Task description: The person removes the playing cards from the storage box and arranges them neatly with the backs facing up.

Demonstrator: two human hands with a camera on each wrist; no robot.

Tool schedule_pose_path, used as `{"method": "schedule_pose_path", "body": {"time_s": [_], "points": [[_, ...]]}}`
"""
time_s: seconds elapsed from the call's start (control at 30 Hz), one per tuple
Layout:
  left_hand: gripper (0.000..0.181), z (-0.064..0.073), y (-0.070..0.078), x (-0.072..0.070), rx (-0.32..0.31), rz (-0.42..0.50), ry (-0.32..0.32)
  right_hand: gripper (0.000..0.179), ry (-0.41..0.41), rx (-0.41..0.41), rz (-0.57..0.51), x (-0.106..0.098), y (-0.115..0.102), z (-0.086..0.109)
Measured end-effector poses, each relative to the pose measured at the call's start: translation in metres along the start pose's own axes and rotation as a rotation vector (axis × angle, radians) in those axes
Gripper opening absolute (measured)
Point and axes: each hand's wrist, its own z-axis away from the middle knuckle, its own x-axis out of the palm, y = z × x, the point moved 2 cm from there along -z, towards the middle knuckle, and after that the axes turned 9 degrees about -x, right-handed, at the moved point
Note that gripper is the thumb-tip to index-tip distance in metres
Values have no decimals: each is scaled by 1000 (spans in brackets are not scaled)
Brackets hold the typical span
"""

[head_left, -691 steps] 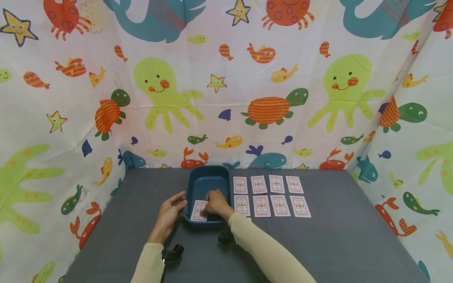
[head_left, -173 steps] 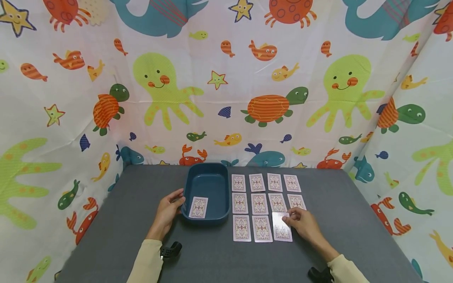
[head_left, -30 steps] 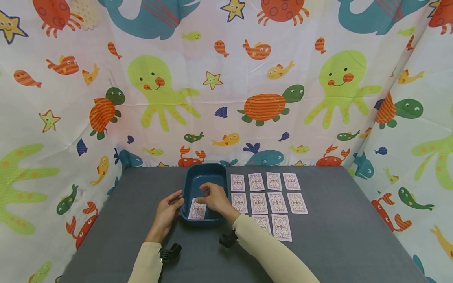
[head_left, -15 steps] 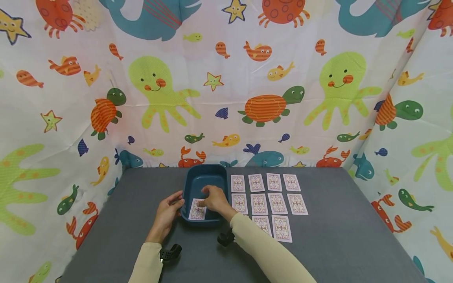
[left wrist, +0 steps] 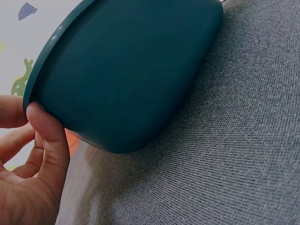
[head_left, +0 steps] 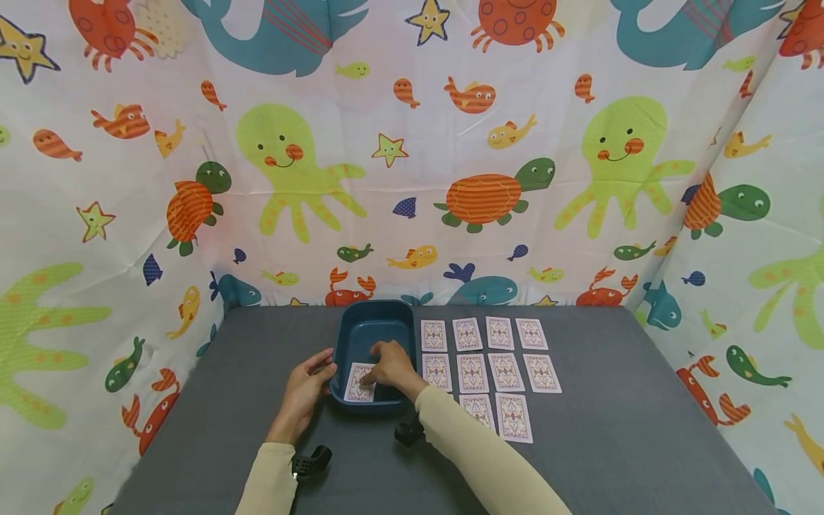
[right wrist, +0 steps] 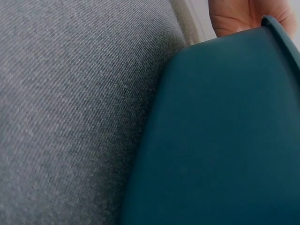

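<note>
A blue-teal tray (head_left: 365, 337) stands on the grey table, with a playing card (head_left: 355, 390) lying face down in its near left corner. My left hand (head_left: 302, 392) grips the tray's left side; in the left wrist view the thumb (left wrist: 47, 124) presses the wall just under the rim. Inside the tray, my right hand (head_left: 393, 368) bends over the card, and a finger touches its patterned back. Whether that card lies on others cannot be seen. The right wrist view shows the tray's outer wall (right wrist: 225, 131) and part of the left hand (right wrist: 236, 16).
Right of the tray, several face-down playing cards (head_left: 473, 373) lie in rows on the table (head_left: 618, 429). My right forearm (head_left: 479, 454) covers part of the front row. A patterned cloth (head_left: 412, 164) hangs behind and at both sides.
Since 5.8 seconds ago my right hand has left a card in the front row and come into the tray. In the last second it has shifted slightly toward me over the card.
</note>
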Motion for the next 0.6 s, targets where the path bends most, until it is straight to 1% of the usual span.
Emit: {"method": "schedule_pose_path", "body": {"time_s": [0.13,0.33,0.6], "points": [[40,1,0,0,-2,-2,2,64,-23,7,39,1,0,0],[40,2,1,0,3,-6,4,63,-45,10,45,1,-2,0],[40,1,-1,0,0,7,11,60,-49,10,71,4,-1,0]]}}
